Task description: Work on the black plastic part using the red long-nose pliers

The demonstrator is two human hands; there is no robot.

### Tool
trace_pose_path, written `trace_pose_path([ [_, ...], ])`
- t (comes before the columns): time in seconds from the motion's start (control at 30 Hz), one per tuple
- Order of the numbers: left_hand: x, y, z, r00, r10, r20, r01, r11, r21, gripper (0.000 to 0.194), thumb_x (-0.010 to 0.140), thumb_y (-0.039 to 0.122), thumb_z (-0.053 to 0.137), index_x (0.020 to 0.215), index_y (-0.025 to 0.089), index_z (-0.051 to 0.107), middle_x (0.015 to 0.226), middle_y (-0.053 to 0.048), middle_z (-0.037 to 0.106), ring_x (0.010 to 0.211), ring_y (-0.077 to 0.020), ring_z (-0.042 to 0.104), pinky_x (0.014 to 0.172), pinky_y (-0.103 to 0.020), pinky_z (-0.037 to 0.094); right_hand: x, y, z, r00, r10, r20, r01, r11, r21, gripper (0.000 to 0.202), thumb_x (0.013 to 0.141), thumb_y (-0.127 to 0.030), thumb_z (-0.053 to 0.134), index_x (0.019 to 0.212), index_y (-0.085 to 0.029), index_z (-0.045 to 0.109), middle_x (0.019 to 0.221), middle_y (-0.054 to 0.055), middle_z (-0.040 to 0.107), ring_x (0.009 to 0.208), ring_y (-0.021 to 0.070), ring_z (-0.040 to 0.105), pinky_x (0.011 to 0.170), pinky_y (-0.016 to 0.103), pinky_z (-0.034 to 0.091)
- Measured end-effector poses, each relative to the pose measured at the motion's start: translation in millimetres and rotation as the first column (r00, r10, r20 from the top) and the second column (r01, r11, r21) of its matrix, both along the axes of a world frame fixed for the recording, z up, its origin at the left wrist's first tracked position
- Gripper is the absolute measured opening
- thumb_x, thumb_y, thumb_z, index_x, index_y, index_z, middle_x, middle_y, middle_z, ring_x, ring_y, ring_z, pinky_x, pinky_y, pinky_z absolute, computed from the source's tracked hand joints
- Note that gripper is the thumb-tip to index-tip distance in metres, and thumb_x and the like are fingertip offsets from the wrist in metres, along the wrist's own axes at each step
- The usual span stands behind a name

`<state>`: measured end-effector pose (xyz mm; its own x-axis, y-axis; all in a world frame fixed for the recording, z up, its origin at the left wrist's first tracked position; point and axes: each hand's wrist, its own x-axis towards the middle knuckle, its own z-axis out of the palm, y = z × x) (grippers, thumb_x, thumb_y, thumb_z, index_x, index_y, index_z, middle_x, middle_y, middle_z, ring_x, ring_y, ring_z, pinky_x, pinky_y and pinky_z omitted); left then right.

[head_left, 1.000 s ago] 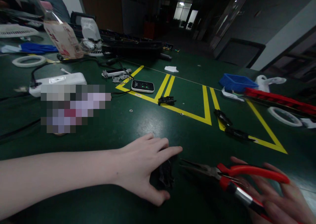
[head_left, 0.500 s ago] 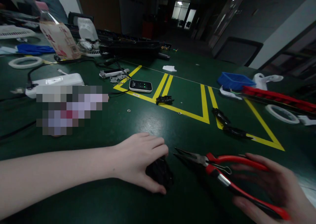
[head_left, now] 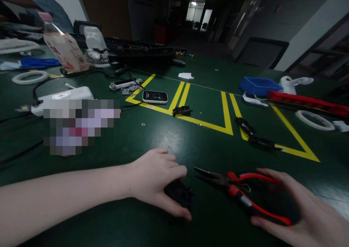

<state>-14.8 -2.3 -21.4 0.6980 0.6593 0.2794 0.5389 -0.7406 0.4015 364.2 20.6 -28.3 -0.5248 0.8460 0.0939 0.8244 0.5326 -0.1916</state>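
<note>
My left hand (head_left: 158, 181) is closed round a small black plastic part (head_left: 180, 193) on the green table. Its thumb lies along the near side, and the fingers hide much of the part. In my right hand (head_left: 302, 210) are red-handled needle-nose pliers (head_left: 242, 190), held by the handles with the jaws apart. The jaw tips point left, a short way from the black part and not touching it. Farther back, a similar black piece (head_left: 182, 110) rests on the yellow tape, and two dark pieces, one of them a long black piece (head_left: 261, 142), lie to the right.
A white-edged device (head_left: 155, 97) with a green light sits inside the yellow tape. Around it are a white power strip (head_left: 62, 100), a bottle (head_left: 65, 47), a blue tray (head_left: 260, 86), a red strip (head_left: 308, 103) and tape rolls (head_left: 315, 120). Two small rings, one a metal ring (head_left: 143, 125), lie midtable.
The pliers have shifted slightly left in my right hand, and their handles sit deeper in its grip. My left hand stays on the black part, with little movement.
</note>
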Motion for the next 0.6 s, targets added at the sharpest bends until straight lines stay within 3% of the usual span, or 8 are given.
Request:
trace_pose_path([
  [0.13, 0.4, 0.4, 1.0, 0.998, -0.019, 0.058, 0.019, 1.0, -0.006, 0.056, 0.083, 0.075, 0.052, 0.073, 0.019, 0.053, 0.063, 0.004, 0.06, 0.057, -0.0124, 0.052, 0.059, -0.03, 0.032, -7.6, -2.3, 3.5, 0.999, 0.039, -0.006, -0.039, 0.999, 0.03, 0.074, 0.069, -0.053, 0.074, 0.133, -0.03, 0.045, 0.126, 0.012, 0.065, 0.107, 0.0353, 0.069, 0.082, 0.049, 0.063],
  [0.27, -0.9, 0.7, 1.7, 0.993, -0.009, 0.115, 0.014, 0.999, -0.05, 0.049, 0.079, 0.069, 0.058, 0.077, 0.02, 0.053, 0.067, 0.004, 0.062, 0.06, -0.0127, 0.056, 0.062, -0.03, 0.035, -19.7, -10.0, 8.5, 0.999, 0.039, -0.003, -0.038, 0.999, 0.029, 0.075, 0.076, -0.045, 0.066, 0.144, -0.03, 0.037, 0.132, 0.013, 0.061, 0.113, 0.0352, 0.065, 0.088, 0.052, 0.06],
  [0.37, -2.3, 0.2, 1.9, 0.992, -0.013, 0.124, 0.021, 0.998, -0.063, 0.045, 0.076, 0.064, 0.065, 0.082, 0.021, 0.054, 0.072, 0.005, 0.064, 0.064, -0.0132, 0.059, 0.067, -0.031, 0.037, -28.8, -13.4, 11.9, 0.996, 0.077, 0.046, -0.081, 0.992, 0.1, 0.072, 0.081, -0.043, 0.059, 0.148, -0.033, 0.035, 0.135, 0.012, 0.06, 0.114, 0.0355, 0.065, 0.086, 0.054, 0.06],
  [0.6, -1.5, -0.7, 3.0, 0.993, 0.005, 0.115, 0.001, 0.999, -0.051, 0.045, 0.075, 0.063, 0.066, 0.078, 0.02, 0.054, 0.07, 0.005, 0.063, 0.064, -0.0137, 0.059, 0.079, -0.034, 0.038, -43.4, -16.7, 11.8, 0.988, 0.143, 0.056, -0.15, 0.975, 0.165, 0.068, 0.073, -0.033, 0.061, 0.139, -0.027, 0.045, 0.131, 0.013, 0.062, 0.113, 0.0361, 0.066, 0.085, 0.054, 0.06],
])
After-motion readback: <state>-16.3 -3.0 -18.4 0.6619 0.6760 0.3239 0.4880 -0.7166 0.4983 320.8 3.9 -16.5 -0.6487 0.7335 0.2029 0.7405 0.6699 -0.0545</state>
